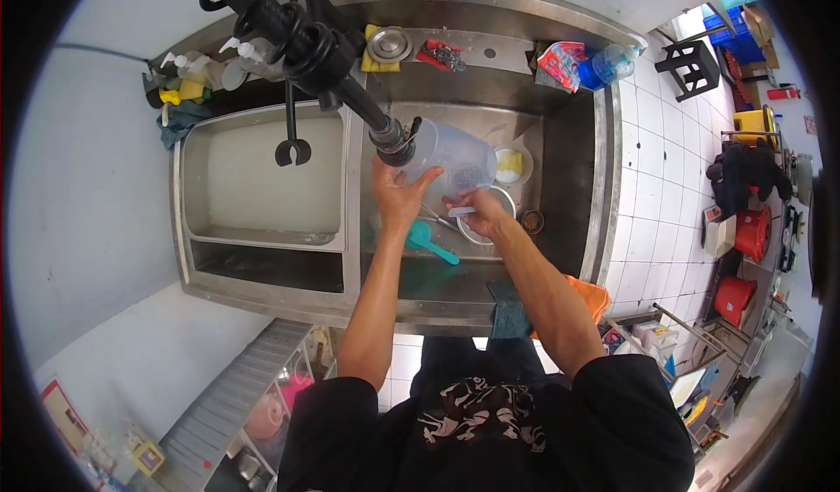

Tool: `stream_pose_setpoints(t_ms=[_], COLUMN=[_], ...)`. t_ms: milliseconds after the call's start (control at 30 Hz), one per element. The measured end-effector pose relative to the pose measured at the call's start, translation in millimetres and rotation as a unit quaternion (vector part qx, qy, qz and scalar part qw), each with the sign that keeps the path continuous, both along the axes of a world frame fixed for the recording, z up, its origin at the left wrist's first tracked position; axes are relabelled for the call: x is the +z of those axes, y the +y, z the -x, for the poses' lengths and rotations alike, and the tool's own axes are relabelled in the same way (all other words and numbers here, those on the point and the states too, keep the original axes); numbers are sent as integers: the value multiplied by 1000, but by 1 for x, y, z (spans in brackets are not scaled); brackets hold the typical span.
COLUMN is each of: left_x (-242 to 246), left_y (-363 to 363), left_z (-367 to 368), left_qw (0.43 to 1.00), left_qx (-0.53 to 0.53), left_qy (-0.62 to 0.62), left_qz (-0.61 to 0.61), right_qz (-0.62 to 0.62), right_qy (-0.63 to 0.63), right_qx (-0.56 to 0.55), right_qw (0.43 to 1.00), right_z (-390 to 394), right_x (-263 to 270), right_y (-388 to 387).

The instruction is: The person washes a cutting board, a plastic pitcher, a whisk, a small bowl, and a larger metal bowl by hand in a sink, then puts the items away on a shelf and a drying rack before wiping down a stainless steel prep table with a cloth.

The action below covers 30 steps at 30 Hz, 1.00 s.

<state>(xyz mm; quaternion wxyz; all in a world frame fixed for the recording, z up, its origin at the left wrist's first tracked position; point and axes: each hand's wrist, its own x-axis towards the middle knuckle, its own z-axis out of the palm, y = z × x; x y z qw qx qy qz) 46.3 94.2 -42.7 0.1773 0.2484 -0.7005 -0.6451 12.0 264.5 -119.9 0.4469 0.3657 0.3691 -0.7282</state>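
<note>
Both of my hands are on a translucent plastic pitcher (456, 147), which lies tilted on its side over the right sink basin (426, 111). My left hand (401, 193) grips it near the mouth, thumb along the wall. My right hand (485, 213) holds a pale handle (461, 211) that looks like the pitcher's. A black spray nozzle (394, 147) hangs at the mouth end. Under the hands are a metal whisk (438, 218), a round metal-rimmed vessel (478, 237), partly hidden, and a teal scoop (430, 241). A yellow sponge (509, 164) sits in a white bowl (525, 175).
A tub of cloudy liquid (275, 177) fills the left side. The black hose (302, 52) crosses above, with an open hook (293, 152). On the back ledge are a metal lid (390, 44), steel wool (446, 57) and a blue bottle (604, 68). A cloth (510, 311) drapes the front edge.
</note>
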Motion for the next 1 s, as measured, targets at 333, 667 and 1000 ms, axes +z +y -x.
stream_pose_setpoints(t_ms=[333, 667, 1000], left_x=[-21, -59, -74], left_y=[-19, -23, -41], left_z=[-9, -13, 15], left_qw=[996, 961, 840], left_qx=[-83, -12, 51], left_qy=[-26, 8, 48], left_qz=[-14, -276, -538], right_qz=[-16, -70, -150], right_qy=[33, 63, 172], right_qx=[28, -42, -28], right_qw=[999, 995, 973], right_z=[4, 0, -11], right_x=[10, 9, 32], right_y=[-1, -2, -30])
